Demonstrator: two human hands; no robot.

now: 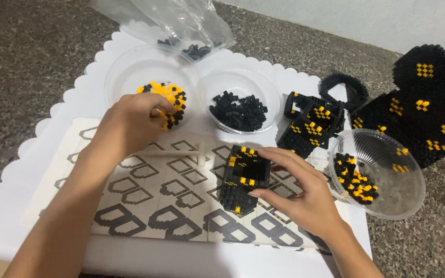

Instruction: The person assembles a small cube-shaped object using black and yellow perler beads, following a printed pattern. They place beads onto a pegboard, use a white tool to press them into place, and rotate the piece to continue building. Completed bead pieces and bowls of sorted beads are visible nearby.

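Left hand (pixel 132 121) reaching toward 11 o'clock into a clear plastic bowl (pixel 130 69), fingertips (pixel 161 110) curled down and pinched among the yellow and black bricks (pixel 170 100) piled at the bowl's 4 o'clock side; whether a brick is actually nipped between them cannot be told. Right hand (pixel 297 193) down at 5 o'clock, fingers spread and loosely curved, thumb and forefinger resting against the right face of a small black brick build (pixel 243 177) with yellow spots, steadying it rather than clamping it. Build standing near the frame's centre on an instruction sheet (pixel 145 193) printed with grey block outlines, its hollow top open upward.

Sheet lying on a white scalloped mat (pixel 52 121), itself on a speckled stone surface (pixel 21 51). At 12 o'clock from the build, a second clear bowl (pixel 240 82) holding only black bricks (pixel 239 110). Above both bowls, at the frame's top edge, a crumpled clear plastic bag (pixel 181 20) with a few black pieces inside. At 3 o'clock, a ribbed clear bowl (pixel 387 180) with mixed black and yellow bricks heaped at its left side. Between it and the black-brick bowl, a finished black section (pixel 312 123) with yellow marks. At 2 o'clock, a large black model (pixel 423 110) dotted with yellow squares, off the mat.
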